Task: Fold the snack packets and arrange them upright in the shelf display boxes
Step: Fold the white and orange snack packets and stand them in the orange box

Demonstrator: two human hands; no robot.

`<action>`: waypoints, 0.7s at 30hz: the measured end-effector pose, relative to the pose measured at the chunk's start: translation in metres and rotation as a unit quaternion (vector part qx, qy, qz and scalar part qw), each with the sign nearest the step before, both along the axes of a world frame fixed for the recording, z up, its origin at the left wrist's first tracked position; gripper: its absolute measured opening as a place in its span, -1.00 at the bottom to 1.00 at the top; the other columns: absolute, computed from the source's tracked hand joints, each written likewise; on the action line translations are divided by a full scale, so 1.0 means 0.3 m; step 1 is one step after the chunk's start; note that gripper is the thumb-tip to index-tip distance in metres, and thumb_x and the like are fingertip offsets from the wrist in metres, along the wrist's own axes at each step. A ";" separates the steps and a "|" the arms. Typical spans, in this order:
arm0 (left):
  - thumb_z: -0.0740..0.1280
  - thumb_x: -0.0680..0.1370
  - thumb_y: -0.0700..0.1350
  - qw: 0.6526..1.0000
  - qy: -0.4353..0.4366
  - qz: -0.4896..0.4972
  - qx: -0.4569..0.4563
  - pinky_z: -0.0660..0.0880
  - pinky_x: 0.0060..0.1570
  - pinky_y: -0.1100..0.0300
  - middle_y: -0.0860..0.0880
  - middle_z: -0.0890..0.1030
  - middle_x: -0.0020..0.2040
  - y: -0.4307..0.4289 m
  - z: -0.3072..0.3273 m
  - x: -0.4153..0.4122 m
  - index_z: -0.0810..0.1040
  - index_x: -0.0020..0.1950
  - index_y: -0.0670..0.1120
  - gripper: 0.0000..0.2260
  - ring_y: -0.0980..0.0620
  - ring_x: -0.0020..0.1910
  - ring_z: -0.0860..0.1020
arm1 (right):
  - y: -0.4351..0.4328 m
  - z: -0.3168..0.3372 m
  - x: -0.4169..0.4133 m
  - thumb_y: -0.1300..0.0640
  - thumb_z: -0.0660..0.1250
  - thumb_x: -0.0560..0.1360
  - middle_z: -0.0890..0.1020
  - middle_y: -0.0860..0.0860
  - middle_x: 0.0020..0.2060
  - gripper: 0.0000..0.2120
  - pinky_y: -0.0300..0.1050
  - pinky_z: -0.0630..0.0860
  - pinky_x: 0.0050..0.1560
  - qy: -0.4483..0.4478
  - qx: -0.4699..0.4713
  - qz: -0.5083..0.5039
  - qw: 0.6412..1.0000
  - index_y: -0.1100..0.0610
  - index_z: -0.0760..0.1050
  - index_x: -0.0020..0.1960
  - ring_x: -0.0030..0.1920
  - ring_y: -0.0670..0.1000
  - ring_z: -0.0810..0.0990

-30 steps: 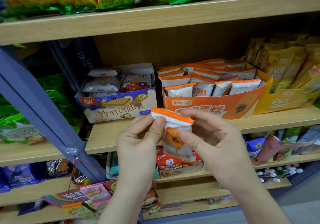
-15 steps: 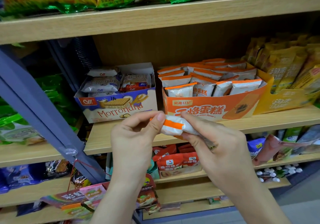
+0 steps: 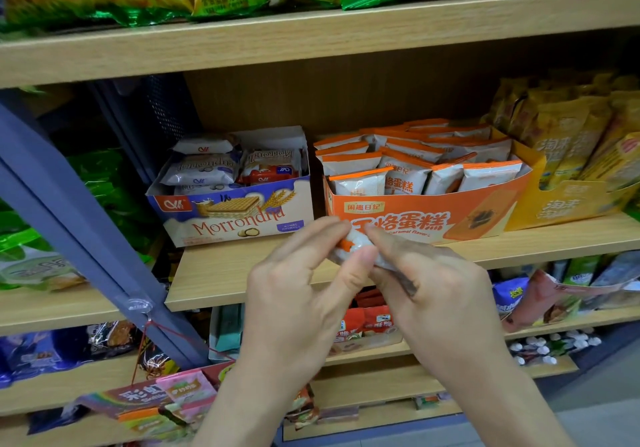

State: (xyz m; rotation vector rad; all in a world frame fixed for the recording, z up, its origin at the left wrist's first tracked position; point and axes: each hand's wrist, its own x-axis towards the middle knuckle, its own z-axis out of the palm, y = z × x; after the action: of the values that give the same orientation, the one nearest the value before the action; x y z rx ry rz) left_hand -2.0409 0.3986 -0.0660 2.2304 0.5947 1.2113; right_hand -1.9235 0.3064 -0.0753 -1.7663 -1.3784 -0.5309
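A small white snack packet [image 3: 349,246] with an orange stripe is pinched between both hands in front of the middle shelf. My left hand [image 3: 304,294] holds its left end with thumb and fingers. My right hand [image 3: 426,284] curls over the rest, so most of the packet is hidden. Behind them the orange display box [image 3: 433,219] holds several matching packets standing upright. To its left the blue and white Morrondna box [image 3: 239,219] holds wafer packets lying flat.
A yellow display box [image 3: 568,204] of tall yellow packets stands right of the orange one. Snack bags line the top shelf [image 3: 311,36]. A blue slanted post [image 3: 69,225] crosses the left side. Lower shelves hold more packets.
The packet hung upright between my fingers a second ago. It has since been folded down into a small bundle, and both hands have closed in over it.
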 end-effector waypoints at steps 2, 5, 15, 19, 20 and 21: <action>0.27 0.51 0.21 1.000 -0.007 0.023 0.003 0.50 0.15 0.33 0.06 0.65 0.13 -0.006 -0.011 0.003 0.66 0.17 -0.05 -0.58 0.24 0.16 0.57 | 0.001 0.001 -0.010 0.01 0.24 0.51 0.72 0.04 -0.05 -0.64 -0.08 0.62 -0.10 -0.013 -0.003 -0.001 1.000 0.18 0.62 0.16 -0.08 0.00 0.70; 0.30 0.57 0.04 0.999 -0.048 0.025 -0.003 0.51 0.03 0.41 0.17 0.66 0.03 -0.003 -0.017 0.009 0.64 0.13 0.03 -0.78 0.32 0.07 0.59 | 0.005 0.000 -0.021 -0.01 0.27 0.51 0.72 0.01 -0.03 -0.62 -0.06 0.61 -0.07 -0.012 -0.025 0.014 1.000 0.16 0.60 0.21 -0.07 -0.01 0.69; 0.26 0.56 0.10 0.963 -0.136 0.059 -0.224 0.62 -0.04 -0.08 0.08 0.71 -0.21 0.084 -0.044 -0.017 0.70 -0.15 0.08 -0.75 0.09 -0.11 0.67 | -0.069 0.062 0.058 -0.17 0.37 0.32 0.62 -0.29 0.09 -0.49 -0.43 0.47 0.09 0.221 -0.100 0.090 0.966 -0.15 0.54 0.27 0.15 -0.29 0.52; 0.26 0.58 0.10 0.961 -0.108 0.025 -0.254 0.57 0.00 0.10 0.09 0.71 -0.21 0.081 -0.057 -0.015 0.72 -0.17 0.08 -0.73 0.11 -0.12 0.65 | -0.067 0.060 0.051 -0.01 0.47 0.31 0.66 -0.27 -0.05 -0.69 -0.47 0.50 -0.04 0.292 -0.034 0.105 0.950 -0.13 0.62 0.06 0.08 -0.24 0.58; 0.26 0.59 0.07 0.966 -0.091 0.022 -0.242 0.53 -0.08 0.24 0.14 0.69 -0.25 0.080 -0.057 -0.018 0.71 -0.17 0.10 -0.74 0.17 -0.18 0.62 | -0.068 0.057 0.047 0.01 0.49 0.31 0.67 -0.25 -0.06 -0.71 -0.46 0.51 -0.08 0.304 -0.023 0.104 0.947 -0.12 0.62 0.03 0.06 -0.22 0.60; 0.27 0.58 0.03 0.969 -0.081 0.021 -0.234 0.48 -0.15 0.38 0.21 0.67 -0.27 0.080 -0.058 -0.019 0.69 -0.14 0.13 -0.78 0.25 -0.20 0.60 | -0.068 0.054 0.043 0.02 0.49 0.30 0.67 -0.23 -0.07 -0.73 -0.45 0.52 -0.10 0.318 -0.013 0.104 0.942 -0.12 0.63 0.01 0.04 -0.21 0.61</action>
State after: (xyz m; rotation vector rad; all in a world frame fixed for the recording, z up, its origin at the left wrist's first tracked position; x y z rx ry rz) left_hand -2.0465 0.4227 -0.0835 1.7171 0.7743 1.1211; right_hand -1.9106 0.2861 -0.0592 -1.5853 -1.0819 0.1739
